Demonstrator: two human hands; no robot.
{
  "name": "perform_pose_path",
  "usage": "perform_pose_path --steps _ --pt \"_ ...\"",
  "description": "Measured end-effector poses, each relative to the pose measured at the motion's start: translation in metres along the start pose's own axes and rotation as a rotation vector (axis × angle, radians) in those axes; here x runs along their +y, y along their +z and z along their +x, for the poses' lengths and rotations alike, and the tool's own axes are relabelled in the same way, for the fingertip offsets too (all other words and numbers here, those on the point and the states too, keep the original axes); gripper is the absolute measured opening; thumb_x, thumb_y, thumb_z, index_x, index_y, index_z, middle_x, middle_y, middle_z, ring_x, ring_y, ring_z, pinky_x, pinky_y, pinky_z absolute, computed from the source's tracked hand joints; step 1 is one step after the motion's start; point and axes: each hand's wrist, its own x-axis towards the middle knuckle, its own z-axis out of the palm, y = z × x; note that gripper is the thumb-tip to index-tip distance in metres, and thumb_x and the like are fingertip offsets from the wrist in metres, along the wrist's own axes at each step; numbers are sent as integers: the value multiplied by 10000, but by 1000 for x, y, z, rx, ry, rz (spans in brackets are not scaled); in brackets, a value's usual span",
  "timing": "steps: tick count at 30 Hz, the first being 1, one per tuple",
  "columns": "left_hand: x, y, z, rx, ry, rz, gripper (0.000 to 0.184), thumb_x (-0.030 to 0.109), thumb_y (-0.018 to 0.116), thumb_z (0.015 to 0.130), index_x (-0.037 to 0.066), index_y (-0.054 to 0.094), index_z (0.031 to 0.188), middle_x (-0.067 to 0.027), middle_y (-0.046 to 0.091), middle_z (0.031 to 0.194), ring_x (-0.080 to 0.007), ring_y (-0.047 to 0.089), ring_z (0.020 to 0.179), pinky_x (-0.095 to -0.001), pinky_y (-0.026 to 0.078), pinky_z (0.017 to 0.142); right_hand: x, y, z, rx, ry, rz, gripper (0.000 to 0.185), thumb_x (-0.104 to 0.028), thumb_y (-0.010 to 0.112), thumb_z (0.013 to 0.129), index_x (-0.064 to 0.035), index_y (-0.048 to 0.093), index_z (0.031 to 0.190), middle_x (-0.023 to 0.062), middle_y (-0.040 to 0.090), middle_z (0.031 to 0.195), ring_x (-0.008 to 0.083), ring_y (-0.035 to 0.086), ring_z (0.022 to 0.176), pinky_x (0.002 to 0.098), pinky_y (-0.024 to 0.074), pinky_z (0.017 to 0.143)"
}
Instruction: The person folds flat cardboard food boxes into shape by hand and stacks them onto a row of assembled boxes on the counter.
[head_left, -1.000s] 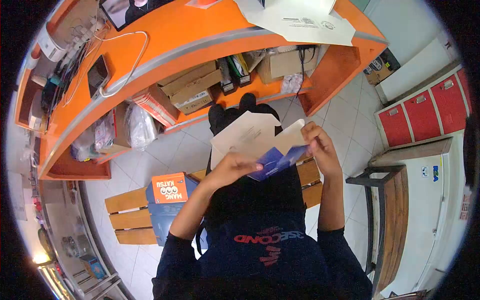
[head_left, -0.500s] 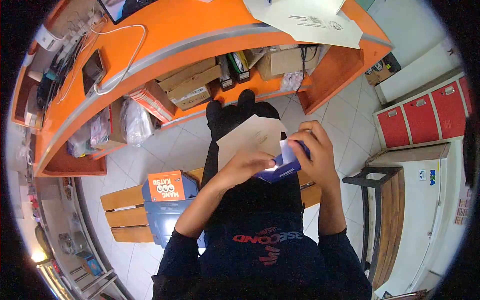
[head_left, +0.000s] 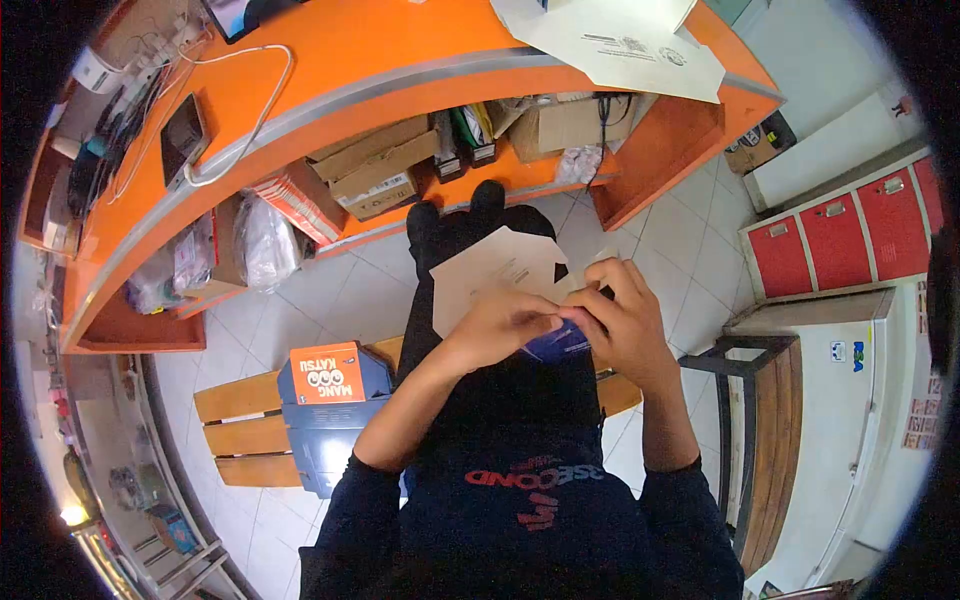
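Note:
Over my lap, a small blue cardboard box [head_left: 560, 345] with white inner flaps is in both hands. My left hand [head_left: 495, 330] is closed, its thumb and fingers pinching the box's upper left edge. My right hand [head_left: 622, 312] grips the right side with curled fingers, hiding much of the box. A flat cream cardboard sheet [head_left: 495, 272] with small print lies across my legs just beyond the left hand. To the left, a flattened dark blue carton with an orange panel [head_left: 327, 372] rests on the slatted wooden bench [head_left: 238, 400].
Ahead is an orange curved desk [head_left: 400, 70] bearing a phone [head_left: 184, 137], white cable [head_left: 285, 85] and another cream cardboard sheet [head_left: 650, 60]. Cardboard boxes [head_left: 375, 180] and plastic bags [head_left: 268, 245] fill its shelf. A wood-and-metal bench [head_left: 770, 450] and red drawers [head_left: 835, 235] stand right.
My hands have come closer together on the blue box. Its white flap, upright between them before, is now mostly hidden by my fingers. The view has shifted slightly.

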Motion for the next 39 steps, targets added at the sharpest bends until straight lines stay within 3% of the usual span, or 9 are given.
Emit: perform_pose_path --steps 5,8,11,15,18,23,25,31,39 --pt "26 5 -4 -135 35 -36 186 108 640 911 -2 684 1054 -37 685 949 -60 571 859 -220 471 733 6 13 -8 177 27 131 239 -202 760 727 -140 666 938 64 517 970 250 522 863 374 443 746" --pt "29 2 -2 113 -75 -55 211 136 580 950 21 650 1112 -54 668 1031 -83 588 920 -242 488 783 -7 16 -11 339 -42 67 333 -237 806 675 -173 664 970 54 526 1017 262 518 897 415 431 775" --pt "48 8 -1 351 31 -764 245 150 518 979 34 585 1184 -64 647 1086 -127 615 950 -283 506 841 -24 17 -5 284 -72 13 468 -253 827 604 -204 641 1031 47 534 1055 299 517 964 447 425 815" --pt "65 17 -5 413 108 -967 286 164 463 1005 6 506 1241 -79 611 1129 -143 614 944 -284 508 837 -19 26 -9 215 -166 -21 494 -229 783 600 -162 615 1061 48 556 1155 365 497 1128 506 438 933" --pt "61 -10 -13 422 134 -815 296 215 464 1009 23 516 1228 -81 624 1130 -150 627 957 -310 532 827 -12 0 -9 48 -359 201 488 -192 786 632 -115 607 1080 66 562 1233 405 455 1248 554 443 992" --pt "64 7 -14 479 253 -616 225 229 456 1011 41 550 1090 -64 652 1043 -147 648 927 -293 553 796 -35 -5 5 304 -253 160 415 -145 814 664 -26 640 1021 112 593 1156 370 519 1194 510 464 988" --pt "51 28 -19 593 181 -236 268 216 495 1003 6 575 1149 -52 637 1064 -106 587 936 -265 488 805 -34 9 12 492 -125 206 397 -136 817 668 -12 645 1004 130 591 1143 364 520 1198 501 460 998" --pt "84 28 -20 650 299 -335 188 151 516 992 -12 607 975 34 577 795 -27 483 700 -211 388 580 -32 -16 19 346 -260 317 357 -118 819 676 21 652 960 125 590 1083 392 493 1239 492 450 1003" --pt "128 58 4 690 397 -312 203 139 504 995 -31 601 1045 -42 641 952 -77 578 815 -228 493 703 -20 -48 27 501 -268 281 303 -127 827 675 5 680 904 98 646 988 349 580 1153 462 502 963"
